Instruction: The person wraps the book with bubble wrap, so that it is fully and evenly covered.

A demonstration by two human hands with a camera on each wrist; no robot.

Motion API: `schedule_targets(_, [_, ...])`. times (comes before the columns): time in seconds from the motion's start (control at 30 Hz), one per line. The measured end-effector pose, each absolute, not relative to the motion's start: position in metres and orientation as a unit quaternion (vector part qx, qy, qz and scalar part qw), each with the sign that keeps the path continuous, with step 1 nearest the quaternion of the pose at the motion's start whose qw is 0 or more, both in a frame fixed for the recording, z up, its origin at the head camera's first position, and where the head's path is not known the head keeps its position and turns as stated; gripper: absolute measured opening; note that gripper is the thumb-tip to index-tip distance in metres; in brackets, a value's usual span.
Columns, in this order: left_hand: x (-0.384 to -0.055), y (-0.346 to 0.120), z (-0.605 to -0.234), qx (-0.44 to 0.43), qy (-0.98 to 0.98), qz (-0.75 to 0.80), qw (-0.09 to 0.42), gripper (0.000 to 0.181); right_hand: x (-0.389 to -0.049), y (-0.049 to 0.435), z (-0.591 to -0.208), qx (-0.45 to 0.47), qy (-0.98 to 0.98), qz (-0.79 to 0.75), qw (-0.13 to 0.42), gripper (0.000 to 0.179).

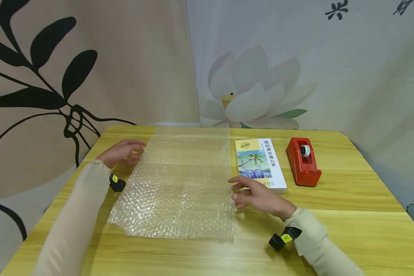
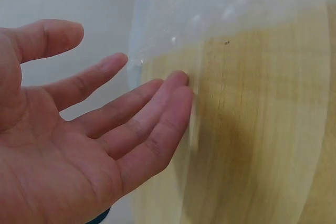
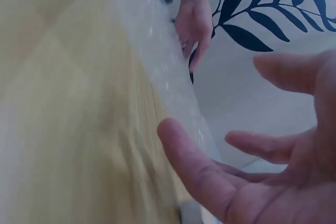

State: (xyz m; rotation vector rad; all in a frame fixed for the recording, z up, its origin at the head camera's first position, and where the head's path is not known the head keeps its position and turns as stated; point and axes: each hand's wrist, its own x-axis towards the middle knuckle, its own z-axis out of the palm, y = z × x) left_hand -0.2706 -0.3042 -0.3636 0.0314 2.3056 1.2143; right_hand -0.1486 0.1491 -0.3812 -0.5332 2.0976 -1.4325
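Note:
A clear sheet of bubble wrap [image 1: 183,184] lies spread over the left and middle part of the table. By its upper left edge is my left hand [image 1: 124,153], fingers loosely extended. In the left wrist view, that hand [image 2: 100,129] holds nothing and its fingers are spread apart. My right hand [image 1: 258,195] hovers at the sheet's right edge, just in front of the book, with fingers slightly bent. Nothing lies in the palm of the right hand [image 3: 273,177] in its own wrist view. Whether its fingertips touch the wrap cannot be told.
A book [image 1: 257,163] with a beach picture on its cover lies right of the wrap. Further right stands a red tape dispenser [image 1: 303,163] with a small roll. The wooden table [image 1: 348,230] backs onto a printed curtain [image 1: 141,65].

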Motion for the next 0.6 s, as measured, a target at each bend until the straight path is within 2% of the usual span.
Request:
schedule_targets(0.27, [-0.275,-0.298,-0.365,0.017,0.857,0.439,0.269,0.052,-0.143,0.142,-0.383,-0.161,0.731,-0.573,0.333,0.044])
schedule_targets(0.6, [-0.281,-0.293,-0.367,0.02,0.861,0.429,0.272,0.049,-0.14,0.136,-0.388,-0.14,0.715,-0.6,0.331,0.044])
